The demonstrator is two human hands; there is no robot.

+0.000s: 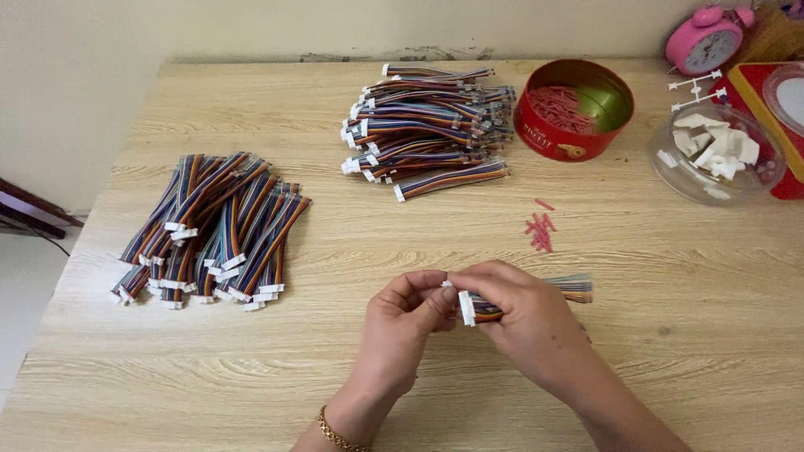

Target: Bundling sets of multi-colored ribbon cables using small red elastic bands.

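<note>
Right hand: the right hand (528,314) was closed around a short rainbow ribbon cable (536,297), fingers curled over its middle, so that the white connector (466,308) stuck out on the side toward the other hand and the loose wire end showed past the knuckles on the far side.
Left hand: the left hand (406,322) was pinched shut, thumb and fingertips meeting at a small white piece just above that connector; what exactly it pinched was too small to tell. A gold bracelet (335,434) sat on its wrist.
Cable in hand: held just above the tabletop (209,377), lying roughly level, between the two hands.
Beyond the right hand: a few loose red pins (540,230) lay on the wood, near the knuckles.
Further beyond: a big heap of ribbon cables (427,125), and beside it a round red tin (574,109) with more red pins inside.
Out past the left hand: a second pile of ribbon cables (213,230), well apart from it.
Far beyond the right hand: a clear bowl of white connector housings (716,151) and a pink alarm clock (703,40).
</note>
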